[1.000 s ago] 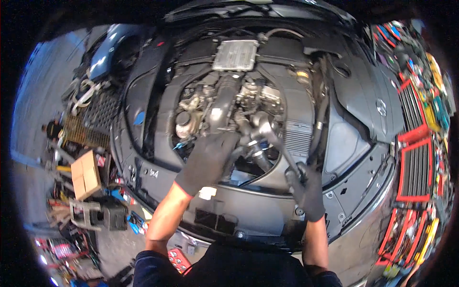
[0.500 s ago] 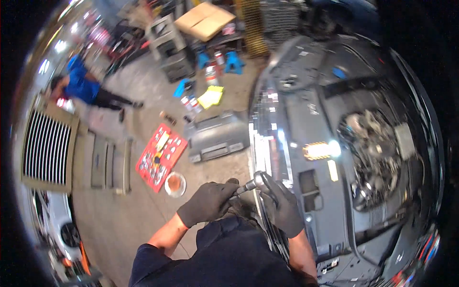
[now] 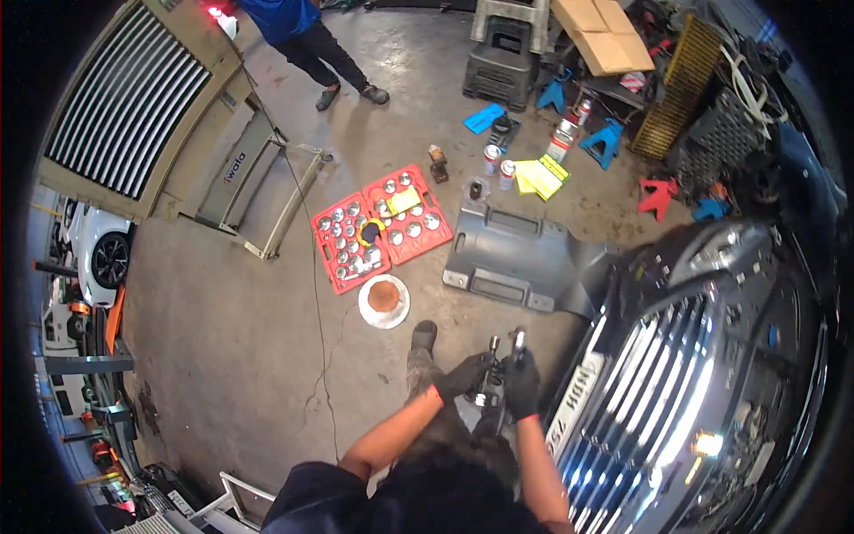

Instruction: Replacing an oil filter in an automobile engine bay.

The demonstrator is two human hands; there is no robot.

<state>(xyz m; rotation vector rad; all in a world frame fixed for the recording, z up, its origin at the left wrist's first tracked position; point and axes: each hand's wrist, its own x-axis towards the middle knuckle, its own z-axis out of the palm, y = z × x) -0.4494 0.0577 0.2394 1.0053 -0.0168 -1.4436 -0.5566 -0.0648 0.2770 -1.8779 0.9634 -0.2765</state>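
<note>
My left hand (image 3: 463, 376), in a black glove, is closed by a slim dark piece with a bright cylindrical metal tip (image 3: 494, 342), which looks like a socket on an extension. Right beside it, my right hand (image 3: 521, 384), gloved too, grips a ratchet (image 3: 519, 339) whose silver head sticks up past the fingers. Between and below my hands shows a dark object with shiny metal parts (image 3: 486, 393); its kind is unclear. The dark car's front grille (image 3: 645, 392) stands to the right of my hands.
Ahead lie an open red case of metal cups (image 3: 418, 254), a white dish with brown contents (image 3: 384, 301) and a grey plastic cover (image 3: 511, 254). Cans (image 3: 507, 173), yellow packets (image 3: 544, 176) and blue jack stands (image 3: 601, 142) are farther off. Another person (image 3: 325, 62) stands far left.
My view has swung from the open engine bay to the car's front and the floor. My hands have come lower, beside the grille. The ratchet head now points up from my right hand.
</note>
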